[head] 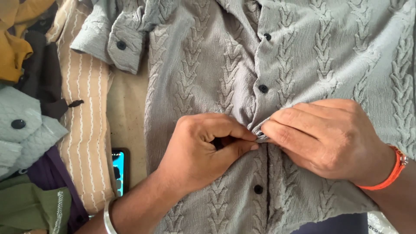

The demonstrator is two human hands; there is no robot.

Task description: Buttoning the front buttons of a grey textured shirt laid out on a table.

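A grey button-up shirt (303,56) is spread flat across the middle and right of the view, its fabric crinkled and raised in braided, cable-like vertical rows. Its placket is pinched at the centre: the left hand (203,149) is closed, thumb and forefinger pressed together on the cloth edge, and the right hand (323,138) is clamped on the same spot from the 3 o'clock side, fingertips meeting the left ones. The button being worked is hidden between the fingers. Small round dark buttons (263,88) are seen above at 12 o'clock and another (258,189) below at 6 o'clock. A cuffed sleeve (115,37) with one dark button is folded at 11 o'clock. An orange thread band (392,171) is worn on the right wrist, a plain silver bangle (108,216) on the left. At 9 o'clock a cream shirt (84,117) with wavy vertical stripes is laid, with a pale quilted green garment (21,130) beside it, mustard cloth (13,47) at 10 o'clock and olive cloth (30,208) at 8 o'clock. A phone (119,171) with a lit blue screen is partly tucked under the grey shirt at 7 o'clock.
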